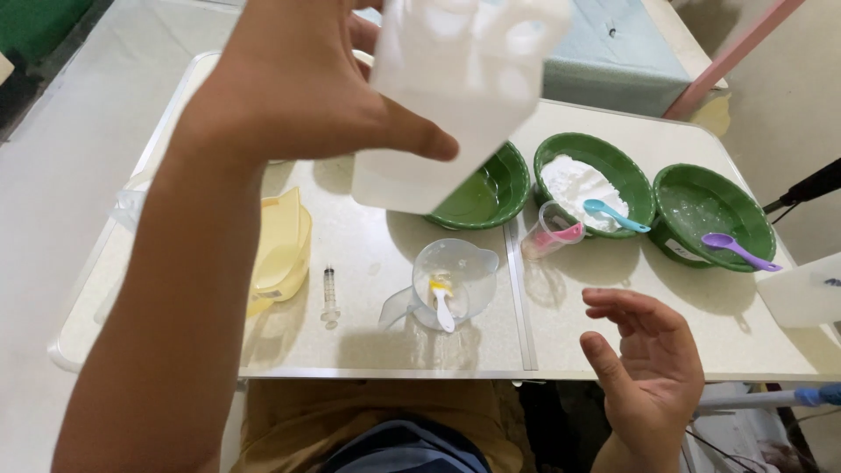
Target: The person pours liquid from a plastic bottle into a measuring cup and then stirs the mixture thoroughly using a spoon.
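Green bowls: three are sitting in a row on the tabletop [368,342] — the left one [480,194], the middle one [604,158] holding white powder, and the right one [711,197].
Small spoons: three are lying about — a blue one [615,215], a purple one [740,250], and a white one [443,307].
Clear measuring cups: one [451,280] is standing near the front edge.
Small clear cups: one [550,229], with something pink inside.
Syringes: one [330,295] is lying flat.
Yellow containers: one [282,250] is sitting at the left.
White plastic jugs: one [455,96] is being held up.
Hands: two are showing — the left [298,88] and the right [648,359].
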